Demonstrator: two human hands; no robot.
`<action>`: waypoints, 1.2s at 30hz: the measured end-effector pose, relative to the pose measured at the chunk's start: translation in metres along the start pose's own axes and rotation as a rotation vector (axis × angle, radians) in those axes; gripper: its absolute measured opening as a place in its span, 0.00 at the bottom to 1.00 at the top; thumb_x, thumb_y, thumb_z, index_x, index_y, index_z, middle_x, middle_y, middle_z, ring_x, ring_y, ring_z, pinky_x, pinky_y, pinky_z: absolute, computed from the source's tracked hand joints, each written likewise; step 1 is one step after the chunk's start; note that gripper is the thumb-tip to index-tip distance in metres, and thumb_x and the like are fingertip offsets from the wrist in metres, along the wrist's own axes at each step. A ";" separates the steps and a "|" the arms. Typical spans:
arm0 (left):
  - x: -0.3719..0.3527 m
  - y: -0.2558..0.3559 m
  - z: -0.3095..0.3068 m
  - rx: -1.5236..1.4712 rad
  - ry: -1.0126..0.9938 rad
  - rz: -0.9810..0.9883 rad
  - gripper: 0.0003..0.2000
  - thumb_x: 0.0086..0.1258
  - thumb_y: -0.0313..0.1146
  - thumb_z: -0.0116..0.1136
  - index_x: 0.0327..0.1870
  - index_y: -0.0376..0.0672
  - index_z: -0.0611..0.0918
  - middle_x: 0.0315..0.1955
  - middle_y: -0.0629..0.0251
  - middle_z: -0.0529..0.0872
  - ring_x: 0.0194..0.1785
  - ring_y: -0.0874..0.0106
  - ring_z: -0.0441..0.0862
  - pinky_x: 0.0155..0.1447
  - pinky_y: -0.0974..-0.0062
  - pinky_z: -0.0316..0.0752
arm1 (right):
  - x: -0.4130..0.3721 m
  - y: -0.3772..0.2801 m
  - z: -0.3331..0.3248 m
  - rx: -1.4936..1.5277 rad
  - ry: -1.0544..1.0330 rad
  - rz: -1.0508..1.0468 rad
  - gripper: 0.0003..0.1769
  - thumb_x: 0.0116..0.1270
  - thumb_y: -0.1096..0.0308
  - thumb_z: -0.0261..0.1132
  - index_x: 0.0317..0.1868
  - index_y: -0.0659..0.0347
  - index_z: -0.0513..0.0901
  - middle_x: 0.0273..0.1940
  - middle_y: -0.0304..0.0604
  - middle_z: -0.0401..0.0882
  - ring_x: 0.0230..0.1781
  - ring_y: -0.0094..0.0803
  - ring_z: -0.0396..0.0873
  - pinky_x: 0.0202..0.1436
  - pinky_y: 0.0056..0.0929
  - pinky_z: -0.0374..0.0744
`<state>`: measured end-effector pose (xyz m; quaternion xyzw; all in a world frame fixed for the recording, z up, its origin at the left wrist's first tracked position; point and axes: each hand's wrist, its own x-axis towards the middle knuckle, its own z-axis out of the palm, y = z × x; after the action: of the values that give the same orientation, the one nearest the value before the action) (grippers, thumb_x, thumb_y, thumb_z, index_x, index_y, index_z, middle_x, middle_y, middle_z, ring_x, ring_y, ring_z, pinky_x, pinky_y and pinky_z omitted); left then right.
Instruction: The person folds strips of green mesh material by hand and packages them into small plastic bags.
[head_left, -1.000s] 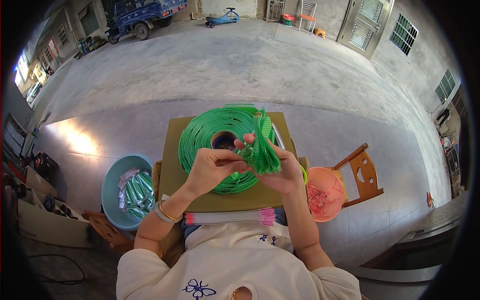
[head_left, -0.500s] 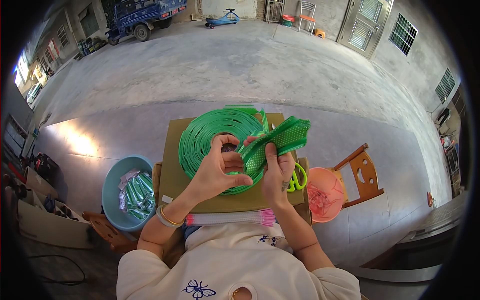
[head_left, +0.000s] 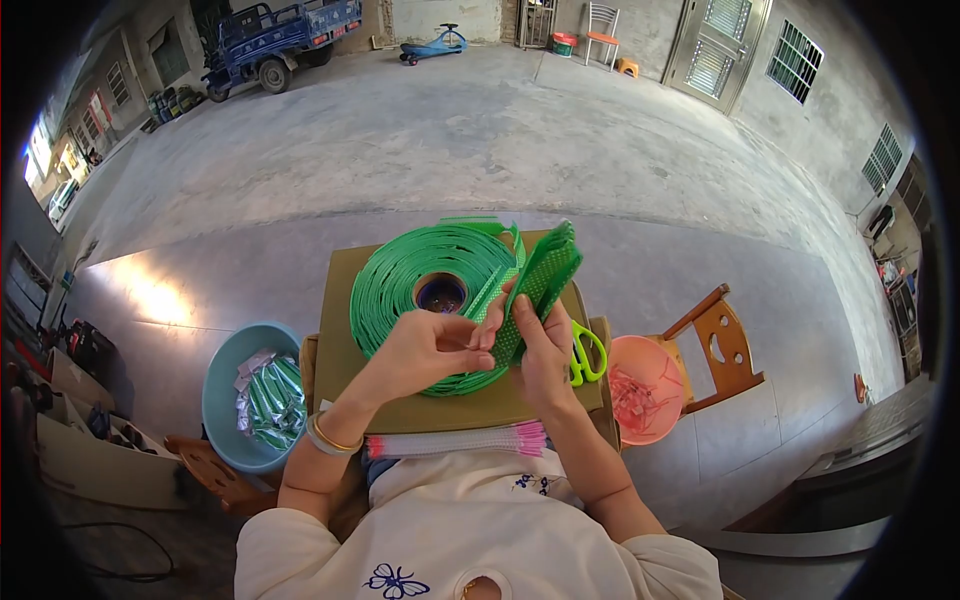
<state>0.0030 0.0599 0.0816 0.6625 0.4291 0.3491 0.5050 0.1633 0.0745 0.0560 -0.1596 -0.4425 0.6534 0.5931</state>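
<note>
My right hand [head_left: 543, 350] grips a folded length of green ribbon [head_left: 545, 275] with pale dots, its upper end standing up. My left hand [head_left: 425, 350] is at the ribbon's lower left edge, thumb and fingertips pinched together. What lies between those fingertips is hidden or too small to tell. Under both hands a large coiled roll of green ribbon [head_left: 385, 290] lies flat on a brown board [head_left: 345, 365]. Scissors with yellow-green handles [head_left: 597, 355] rest beside my right wrist. A bundle of clear strips with pink ends [head_left: 455, 441] lies along the near edge.
A blue basin [head_left: 212, 400] with green and silvery pieces stands at left. At right, a pink basin [head_left: 672, 410] holding thin pinkish strips stands by a wooden chair [head_left: 730, 350]. Farther off are a blue three-wheeled truck [head_left: 285, 35] and a blue ride-on toy [head_left: 435, 47].
My right hand has turned the folded ribbon more upright and moved it slightly left. My left hand has closed from a wide curl to a pinch beside the ribbon's lower edge.
</note>
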 end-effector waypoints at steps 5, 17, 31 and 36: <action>0.004 0.026 -0.015 -0.243 0.279 0.208 0.13 0.60 0.26 0.66 0.44 0.31 0.81 0.31 0.65 0.86 0.37 0.80 0.82 0.44 0.83 0.78 | 0.004 -0.024 -0.006 -0.483 -0.249 0.369 0.10 0.73 0.68 0.50 0.50 0.62 0.71 0.30 0.37 0.76 0.23 0.18 0.70 0.25 0.19 0.70; -0.011 -0.016 0.004 0.121 0.295 -0.053 0.07 0.66 0.24 0.55 0.41 0.31 0.80 0.31 0.58 0.86 0.32 0.69 0.85 0.36 0.78 0.80 | 0.014 -0.022 -0.030 -0.748 0.001 0.339 0.12 0.73 0.63 0.51 0.37 0.63 0.76 0.21 0.33 0.73 0.16 0.16 0.65 0.18 0.15 0.62; -0.069 -0.098 0.048 0.865 -0.299 0.087 0.10 0.55 0.24 0.53 0.38 0.35 0.83 0.31 0.54 0.82 0.39 0.55 0.81 0.44 0.62 0.76 | 0.013 -0.037 -0.030 -0.480 0.045 0.269 0.14 0.73 0.60 0.53 0.38 0.62 0.78 0.21 0.32 0.74 0.16 0.14 0.67 0.18 0.14 0.62; -0.065 -0.097 0.038 0.615 -0.211 -0.009 0.06 0.55 0.28 0.60 0.30 0.35 0.84 0.27 0.53 0.84 0.32 0.55 0.81 0.42 0.66 0.76 | 0.014 -0.037 -0.033 -0.495 0.040 0.261 0.14 0.73 0.61 0.52 0.37 0.64 0.77 0.21 0.37 0.74 0.16 0.19 0.67 0.17 0.17 0.63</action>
<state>-0.0088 -0.0027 -0.0236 0.8147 0.4629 0.1303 0.3242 0.2075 0.0967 0.0703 -0.3683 -0.5524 0.5931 0.4555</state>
